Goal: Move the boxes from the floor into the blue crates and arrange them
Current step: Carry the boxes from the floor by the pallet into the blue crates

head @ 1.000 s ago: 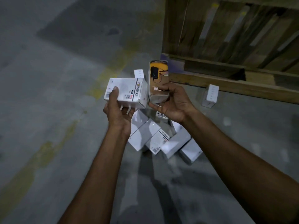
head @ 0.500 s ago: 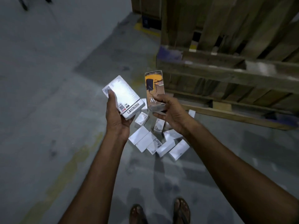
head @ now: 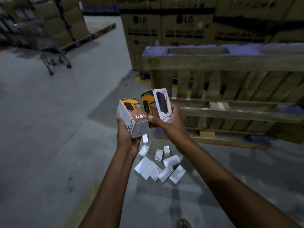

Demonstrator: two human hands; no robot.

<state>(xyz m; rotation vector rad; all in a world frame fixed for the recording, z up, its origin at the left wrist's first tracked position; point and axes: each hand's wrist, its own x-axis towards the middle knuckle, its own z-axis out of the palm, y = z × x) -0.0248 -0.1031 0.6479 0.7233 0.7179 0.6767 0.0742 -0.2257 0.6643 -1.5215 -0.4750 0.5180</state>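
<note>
**Three boxes in hand, pile still on the floor, no crate in sight**

Nearest, a sandalled foot (head: pixel 184 224) at the bottom edge of the view. Above it, left hand (head: pixel 127 137) clamped around a 65W box (head: pixel 134 118), held upright; right hand (head: pixel 166 120) clamped on an orange box (head: pixel 147 104) and a white HALLEY 20K box (head: pixel 162 102), pressed side by side. Just beyond, roughly a dozen white boxes (head: pixel 160 168) scattered on the concrete floor (head: pixel 49 129), not yet collected. No blue crates visible, so nothing placed or arranged as far as shown. Beyond the pile, a wooden pallet (head: pixel 230 89) on edge, blocking the way right. Farther back, LG cartons (head: pixel 181 28); far left, possibly a wheeled trolley (head: pixel 54 58), blurred.
</note>
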